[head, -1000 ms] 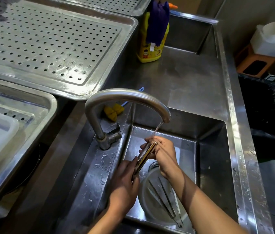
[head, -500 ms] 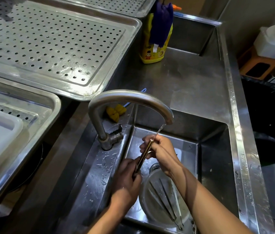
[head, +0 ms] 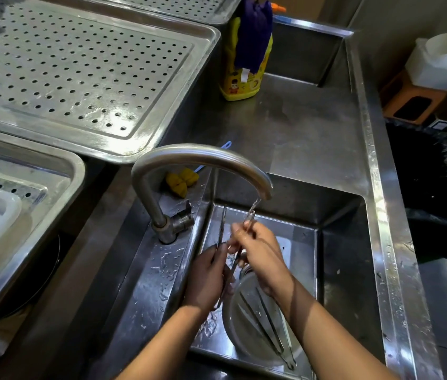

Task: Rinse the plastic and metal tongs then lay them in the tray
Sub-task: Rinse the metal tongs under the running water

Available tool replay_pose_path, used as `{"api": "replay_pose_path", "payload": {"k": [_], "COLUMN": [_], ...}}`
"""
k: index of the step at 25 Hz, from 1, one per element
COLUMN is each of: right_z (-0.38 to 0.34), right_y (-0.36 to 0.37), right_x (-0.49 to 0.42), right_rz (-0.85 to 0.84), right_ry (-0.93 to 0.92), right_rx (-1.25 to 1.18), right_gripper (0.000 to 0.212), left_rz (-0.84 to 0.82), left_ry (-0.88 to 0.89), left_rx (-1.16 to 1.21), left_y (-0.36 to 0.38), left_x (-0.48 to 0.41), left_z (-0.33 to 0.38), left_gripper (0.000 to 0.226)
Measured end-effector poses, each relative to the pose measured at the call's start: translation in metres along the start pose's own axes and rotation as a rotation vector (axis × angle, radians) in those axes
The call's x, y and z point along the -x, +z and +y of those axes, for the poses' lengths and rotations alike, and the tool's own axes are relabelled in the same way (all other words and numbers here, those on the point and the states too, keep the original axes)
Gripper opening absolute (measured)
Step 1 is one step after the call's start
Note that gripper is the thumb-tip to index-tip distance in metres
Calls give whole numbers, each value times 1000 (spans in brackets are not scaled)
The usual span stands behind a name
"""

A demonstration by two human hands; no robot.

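Head view: both hands meet in the lower middle of the frame, over the sink (head: 340,242); between them they hold a pair of slim tongs (head: 221,223), its two arms spread in a narrow V. The left hand (head: 207,278) is wrapped round the lower, joined end; the right hand (head: 260,256) pinches the right arm of the tongs near its tip, which sits in the thin stream of water (head: 254,205) falling from the curved faucet (head: 197,154). Whether this pair is plastic or metal is hard to tell. The long axis of the tongs runs from the left palm up the frame toward the spout, leaning slightly right.

Below the hands, a round bowl (head: 225,319) sits in the sink with more metal tongs (head: 269,330) lying in it, apparently not yet rinsed.

A perforated tray (head: 79,64) fills the upper left of the frame; a second tray (head: 52,171) shows at the left edge, on the counter. Both lie up and left of the hands, so the left hand is the nearer one for the carry; which tray is meant cannot be told. A yellow detergent bottle (head: 240,83) stands at upper centre.
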State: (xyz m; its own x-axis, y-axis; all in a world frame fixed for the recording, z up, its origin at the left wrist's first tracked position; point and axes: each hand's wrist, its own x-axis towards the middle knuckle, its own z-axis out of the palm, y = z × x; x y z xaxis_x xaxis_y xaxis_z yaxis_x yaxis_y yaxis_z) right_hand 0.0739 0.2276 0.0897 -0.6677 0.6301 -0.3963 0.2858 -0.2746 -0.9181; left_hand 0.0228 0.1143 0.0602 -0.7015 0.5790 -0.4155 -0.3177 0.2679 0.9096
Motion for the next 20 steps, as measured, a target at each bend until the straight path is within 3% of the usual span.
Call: {"api": "replay_pose_path", "payload": {"k": [2, 5, 9, 12, 14, 16, 18, 20], "right_z": [-7, -5, 1, 1, 2, 6, 6, 4], "right_y": [-7, -17, -33, -26, -23, -22, -14, -9], "right_x": [0, 10, 4, -7, -15, -20, -15, -13], "right_rz": [19, -133, 105, 50, 138, 195, 111, 35], "right_ry": [-16, -54, -3, 25, -14, -29, -24, -20], "right_rx": [-100, 1, 19, 126, 263, 370, 391, 272], "right_gripper": [12, 10, 12, 10, 16, 21, 16, 9], "left_rz": [-14, -26, -243, -448, -479, -440, -380, -286], "left_ry": [-74, -104, -202, -405, -398, -280, -164, -176], "left_rx": [6, 67, 165, 286, 371, 316, 220, 177], "left_y": [10, 20, 21, 19, 16, 10, 4, 2], "left_x": [-7, -19, -21, -15, -11, -4, 2, 6], "left_z": [7, 14, 14, 14, 14, 14, 14, 14], "left_gripper": [35, 36, 38, 67, 75, 60, 39, 22]}}
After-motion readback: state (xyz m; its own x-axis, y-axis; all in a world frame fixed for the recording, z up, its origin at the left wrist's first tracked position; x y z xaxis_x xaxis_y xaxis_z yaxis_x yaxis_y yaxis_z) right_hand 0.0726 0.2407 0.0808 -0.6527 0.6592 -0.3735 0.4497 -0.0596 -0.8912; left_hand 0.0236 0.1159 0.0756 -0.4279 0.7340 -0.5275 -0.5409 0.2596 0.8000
